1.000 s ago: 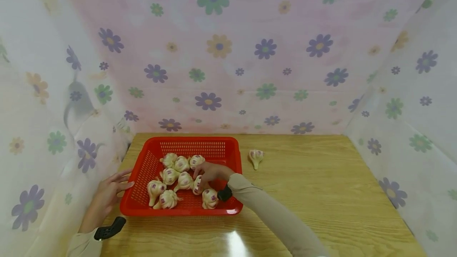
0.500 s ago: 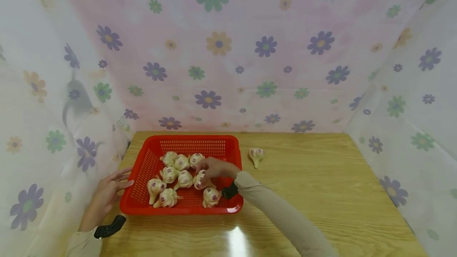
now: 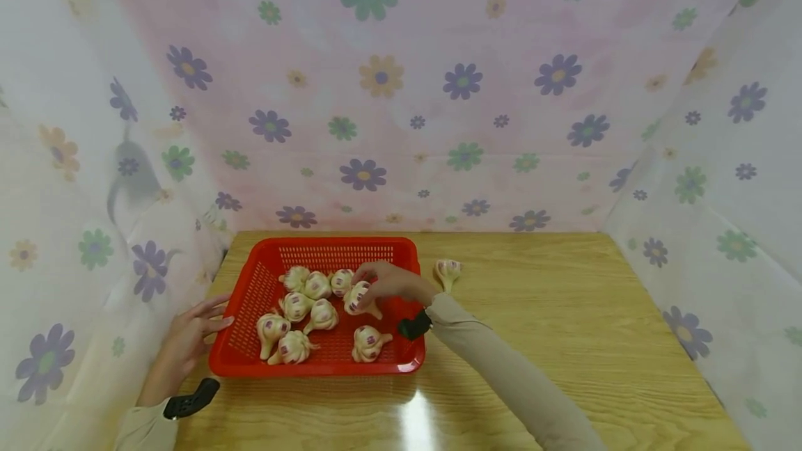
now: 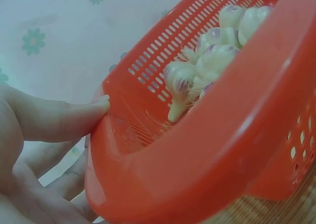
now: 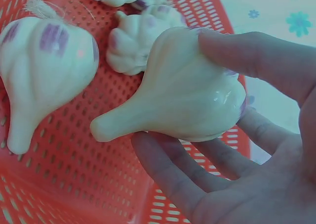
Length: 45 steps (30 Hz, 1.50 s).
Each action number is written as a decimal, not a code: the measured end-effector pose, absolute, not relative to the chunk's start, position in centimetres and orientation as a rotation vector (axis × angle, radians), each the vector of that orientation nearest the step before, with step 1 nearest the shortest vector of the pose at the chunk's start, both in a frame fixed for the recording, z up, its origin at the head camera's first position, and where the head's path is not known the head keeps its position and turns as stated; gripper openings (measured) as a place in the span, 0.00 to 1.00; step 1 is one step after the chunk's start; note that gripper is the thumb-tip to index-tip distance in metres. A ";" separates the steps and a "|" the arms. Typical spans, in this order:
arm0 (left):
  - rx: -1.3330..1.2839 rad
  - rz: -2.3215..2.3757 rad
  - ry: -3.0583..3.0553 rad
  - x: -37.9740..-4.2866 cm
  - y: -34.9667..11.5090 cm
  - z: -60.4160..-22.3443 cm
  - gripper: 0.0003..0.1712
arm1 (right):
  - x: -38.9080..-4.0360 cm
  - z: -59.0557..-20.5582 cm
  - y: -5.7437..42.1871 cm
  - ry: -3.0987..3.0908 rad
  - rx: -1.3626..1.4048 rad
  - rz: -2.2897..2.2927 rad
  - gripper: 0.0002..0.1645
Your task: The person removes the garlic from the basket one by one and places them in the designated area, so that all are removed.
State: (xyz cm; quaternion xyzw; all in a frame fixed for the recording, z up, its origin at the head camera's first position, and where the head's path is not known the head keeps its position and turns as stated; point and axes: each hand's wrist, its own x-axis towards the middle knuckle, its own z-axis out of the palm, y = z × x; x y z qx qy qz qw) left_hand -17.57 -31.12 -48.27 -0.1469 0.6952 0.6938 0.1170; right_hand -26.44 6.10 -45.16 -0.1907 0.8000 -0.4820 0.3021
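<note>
A red plastic basket (image 3: pixel 313 370) with slotted walls holds several garlic bulbs with purple marks. My right hand (image 3: pixel 391 282) holds one garlic bulb (image 5: pixel 182 93) over the basket's right half, thumb on one side and fingers beneath, its stem pointing away from the palm. Near the front right lies a separate garlic bulb (image 3: pixel 367 344); the others cluster on the left and at the back. My left hand (image 3: pixel 184 343) grips the basket's left end, the thumb (image 4: pixel 64 117) on the rim and the fingers outside it, partly hidden behind the wall.
Another garlic bulb (image 3: pixel 447 270) lies on the wooden table (image 3: pixel 551 319), right of the basket. Flower-patterned cloth (image 3: pixel 413 89) rises behind the table and along both sides. A black wrist strap (image 3: pixel 193 399) is on the left wrist.
My right hand has moved back and to the right, lifting a garlic bulb from among the others. The front right bulb has turned, its stem now pointing right. My left hand stays put.
</note>
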 end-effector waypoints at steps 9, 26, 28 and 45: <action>-0.426 1.997 2.055 -17.5 -31.0 -48.1 0.37 | -26.8 -43.0 8.0 2.063 -0.513 -1.400 0.23; -0.423 1.987 2.050 -17.7 -31.1 -48.1 0.36 | -27.4 -40.9 12.4 2.090 -0.477 -1.494 0.25; -0.425 1.986 2.043 -17.7 -31.1 -48.0 0.36 | -27.4 -40.6 13.1 2.093 -0.485 -1.506 0.26; -0.424 1.979 2.052 -17.5 -30.9 -47.7 0.37 | -27.4 -40.0 17.9 2.119 -0.440 -1.600 0.27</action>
